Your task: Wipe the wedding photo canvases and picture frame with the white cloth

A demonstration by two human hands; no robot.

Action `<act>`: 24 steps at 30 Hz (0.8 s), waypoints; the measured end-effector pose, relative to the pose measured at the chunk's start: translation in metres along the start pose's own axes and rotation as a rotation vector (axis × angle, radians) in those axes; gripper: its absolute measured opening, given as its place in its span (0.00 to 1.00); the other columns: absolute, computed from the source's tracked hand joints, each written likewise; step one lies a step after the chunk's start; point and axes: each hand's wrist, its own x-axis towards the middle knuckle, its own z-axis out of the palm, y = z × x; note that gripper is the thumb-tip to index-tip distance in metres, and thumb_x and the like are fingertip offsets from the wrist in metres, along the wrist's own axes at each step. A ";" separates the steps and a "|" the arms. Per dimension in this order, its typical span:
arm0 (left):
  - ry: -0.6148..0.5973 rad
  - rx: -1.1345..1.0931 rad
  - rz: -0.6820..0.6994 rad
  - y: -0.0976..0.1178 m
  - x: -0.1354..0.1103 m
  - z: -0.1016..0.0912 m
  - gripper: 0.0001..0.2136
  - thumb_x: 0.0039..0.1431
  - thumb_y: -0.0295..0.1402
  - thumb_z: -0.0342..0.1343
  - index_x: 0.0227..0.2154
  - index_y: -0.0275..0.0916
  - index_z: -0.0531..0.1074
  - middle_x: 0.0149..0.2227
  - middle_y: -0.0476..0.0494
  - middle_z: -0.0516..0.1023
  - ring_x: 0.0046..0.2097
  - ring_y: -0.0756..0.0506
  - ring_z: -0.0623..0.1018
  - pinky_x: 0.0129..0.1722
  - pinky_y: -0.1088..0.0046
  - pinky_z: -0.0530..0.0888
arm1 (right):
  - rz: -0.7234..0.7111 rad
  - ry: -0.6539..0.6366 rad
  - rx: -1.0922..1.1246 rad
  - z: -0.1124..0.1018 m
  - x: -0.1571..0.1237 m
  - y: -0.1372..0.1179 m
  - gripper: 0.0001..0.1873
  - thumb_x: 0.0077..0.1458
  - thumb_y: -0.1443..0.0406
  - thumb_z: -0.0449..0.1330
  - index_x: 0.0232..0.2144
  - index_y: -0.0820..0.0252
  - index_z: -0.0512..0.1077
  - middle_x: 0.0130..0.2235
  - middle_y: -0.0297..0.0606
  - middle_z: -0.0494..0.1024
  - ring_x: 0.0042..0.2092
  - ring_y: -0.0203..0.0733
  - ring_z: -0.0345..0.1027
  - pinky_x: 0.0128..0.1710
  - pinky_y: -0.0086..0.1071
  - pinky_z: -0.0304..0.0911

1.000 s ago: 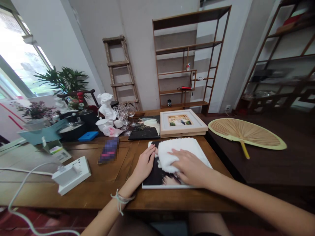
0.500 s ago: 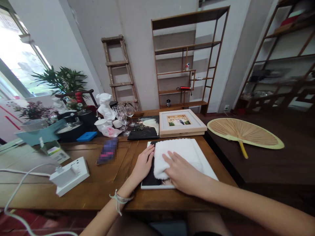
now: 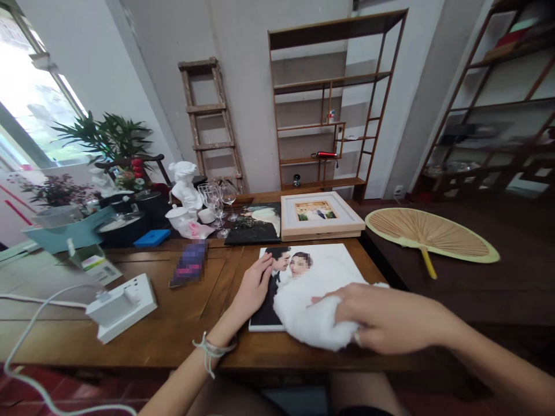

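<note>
A flat photo panel (image 3: 329, 263) showing a couple lies on the wooden table (image 3: 151, 341) in front of me. My left hand (image 3: 254, 289) rests flat on its left edge, fingers stretched out. My right hand (image 3: 385, 318) is closed on a bunched white cloth (image 3: 310, 315) at the panel's near edge, over the table's front edge. The upper half of the panel is uncovered.
Behind the panel lie a dark photo print (image 3: 255, 224) and a light framed photo (image 3: 319, 215). A straw fan (image 3: 429, 237) lies on the dark surface to the right. Wine glasses (image 3: 217, 202), a white bust (image 3: 184, 185), a power strip (image 3: 121, 306), a phone (image 3: 189, 264) and plants (image 3: 104, 138) crowd the left.
My right hand has dragged the white cloth down the panel toward me and bunched it up, uncovering the picture. My left hand has stayed on the panel's left edge.
</note>
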 end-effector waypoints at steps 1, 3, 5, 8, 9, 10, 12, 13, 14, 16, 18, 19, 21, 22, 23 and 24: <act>0.000 -0.001 -0.001 0.000 0.000 0.000 0.16 0.59 0.31 0.43 0.45 0.34 0.72 0.54 0.38 0.69 0.56 0.44 0.68 0.57 0.60 0.62 | 0.034 0.005 0.015 -0.006 -0.002 0.009 0.12 0.42 0.74 0.50 0.27 0.59 0.71 0.35 0.38 0.74 0.40 0.41 0.66 0.39 0.31 0.59; -0.002 -0.001 -0.004 0.000 0.000 0.000 0.16 0.59 0.31 0.43 0.45 0.33 0.71 0.54 0.37 0.69 0.56 0.44 0.68 0.57 0.60 0.62 | 0.107 0.048 0.015 -0.012 -0.003 0.026 0.11 0.42 0.74 0.50 0.26 0.60 0.69 0.33 0.38 0.73 0.38 0.42 0.65 0.38 0.31 0.59; -0.003 -0.002 -0.008 0.000 -0.001 0.001 0.17 0.59 0.31 0.43 0.46 0.32 0.71 0.54 0.36 0.69 0.56 0.44 0.68 0.57 0.60 0.62 | 0.186 0.116 -0.044 -0.011 0.002 0.037 0.11 0.43 0.74 0.49 0.27 0.60 0.69 0.32 0.39 0.73 0.38 0.43 0.65 0.39 0.33 0.58; 0.005 -0.046 -0.025 0.000 0.000 0.001 0.16 0.59 0.32 0.44 0.45 0.34 0.72 0.54 0.38 0.69 0.56 0.44 0.68 0.57 0.60 0.61 | 0.282 0.212 -0.169 0.001 0.018 0.038 0.13 0.47 0.73 0.48 0.31 0.60 0.71 0.35 0.43 0.74 0.40 0.47 0.66 0.40 0.37 0.59; 0.012 -0.071 -0.035 0.000 0.000 0.000 0.15 0.59 0.32 0.45 0.44 0.35 0.72 0.54 0.39 0.69 0.56 0.44 0.68 0.58 0.60 0.61 | 0.286 0.243 -0.202 0.007 0.024 0.033 0.14 0.48 0.72 0.49 0.34 0.61 0.72 0.39 0.46 0.74 0.43 0.49 0.66 0.41 0.38 0.59; 0.018 -0.096 -0.046 -0.001 0.000 0.000 0.15 0.59 0.32 0.45 0.44 0.35 0.72 0.53 0.39 0.70 0.56 0.44 0.68 0.58 0.60 0.61 | 0.272 0.271 -0.231 0.015 0.031 0.026 0.14 0.48 0.72 0.50 0.36 0.61 0.72 0.44 0.48 0.73 0.47 0.51 0.64 0.44 0.40 0.58; 0.032 -0.130 -0.066 -0.002 0.001 -0.001 0.16 0.60 0.33 0.43 0.44 0.35 0.72 0.53 0.38 0.71 0.55 0.45 0.69 0.57 0.61 0.62 | 0.192 0.303 -0.277 0.032 0.044 0.008 0.16 0.48 0.71 0.51 0.39 0.63 0.73 0.55 0.52 0.65 0.55 0.55 0.57 0.51 0.44 0.53; 0.036 -0.139 -0.073 -0.002 0.002 -0.001 0.17 0.61 0.33 0.42 0.44 0.34 0.72 0.52 0.38 0.71 0.55 0.45 0.69 0.57 0.62 0.62 | 0.144 0.302 -0.299 0.041 0.050 -0.001 0.16 0.48 0.71 0.51 0.39 0.64 0.73 0.58 0.53 0.60 0.58 0.56 0.52 0.53 0.45 0.51; 0.039 -0.145 -0.077 -0.003 0.002 -0.002 0.17 0.61 0.33 0.41 0.45 0.35 0.72 0.52 0.39 0.72 0.54 0.45 0.70 0.56 0.62 0.63 | 0.101 0.298 -0.321 0.050 0.055 -0.011 0.15 0.48 0.71 0.52 0.38 0.65 0.74 0.59 0.54 0.58 0.59 0.57 0.50 0.55 0.47 0.49; 0.041 -0.157 -0.082 -0.003 0.003 -0.003 0.17 0.61 0.34 0.41 0.45 0.35 0.71 0.51 0.39 0.72 0.54 0.46 0.71 0.55 0.63 0.64 | 0.032 0.301 -0.363 0.066 0.064 -0.027 0.13 0.49 0.69 0.53 0.36 0.66 0.74 0.60 0.56 0.56 0.60 0.61 0.47 0.55 0.51 0.47; 0.040 -0.160 -0.081 -0.002 0.004 -0.003 0.17 0.60 0.34 0.42 0.45 0.35 0.72 0.51 0.39 0.73 0.53 0.45 0.71 0.55 0.63 0.65 | 0.003 0.331 -0.401 0.078 0.070 -0.038 0.12 0.49 0.67 0.55 0.35 0.67 0.74 0.60 0.58 0.55 0.59 0.65 0.46 0.54 0.55 0.48; 0.040 -0.158 -0.080 -0.001 0.004 -0.004 0.16 0.60 0.34 0.43 0.44 0.35 0.72 0.51 0.38 0.73 0.53 0.45 0.71 0.55 0.63 0.65 | 0.004 0.351 -0.416 0.083 0.072 -0.041 0.12 0.50 0.66 0.55 0.35 0.67 0.74 0.60 0.59 0.55 0.59 0.67 0.47 0.53 0.56 0.48; 0.041 -0.152 -0.077 0.001 0.003 -0.004 0.17 0.60 0.34 0.43 0.44 0.33 0.72 0.51 0.37 0.72 0.53 0.44 0.71 0.55 0.63 0.64 | 0.023 0.378 -0.434 0.088 0.074 -0.044 0.12 0.52 0.66 0.54 0.35 0.68 0.74 0.59 0.60 0.56 0.58 0.68 0.48 0.52 0.58 0.50; 0.041 -0.150 -0.075 0.002 0.003 -0.003 0.17 0.60 0.33 0.43 0.44 0.33 0.72 0.51 0.37 0.72 0.54 0.44 0.71 0.55 0.63 0.64 | 0.036 0.386 -0.440 0.090 0.073 -0.043 0.12 0.53 0.67 0.53 0.35 0.68 0.74 0.58 0.61 0.57 0.58 0.67 0.50 0.52 0.57 0.50; 0.040 -0.146 -0.072 0.003 0.002 -0.003 0.17 0.60 0.33 0.43 0.44 0.32 0.72 0.51 0.36 0.72 0.54 0.44 0.70 0.55 0.63 0.64 | 0.048 0.392 -0.444 0.091 0.072 -0.042 0.12 0.54 0.68 0.52 0.35 0.68 0.74 0.57 0.62 0.58 0.57 0.67 0.51 0.52 0.57 0.51; 0.037 -0.138 -0.067 0.004 0.002 -0.003 0.16 0.60 0.33 0.44 0.44 0.32 0.72 0.52 0.36 0.72 0.54 0.44 0.70 0.56 0.63 0.64 | 0.061 0.396 -0.450 0.090 0.069 -0.041 0.12 0.55 0.69 0.51 0.33 0.68 0.75 0.57 0.62 0.59 0.57 0.66 0.53 0.51 0.56 0.52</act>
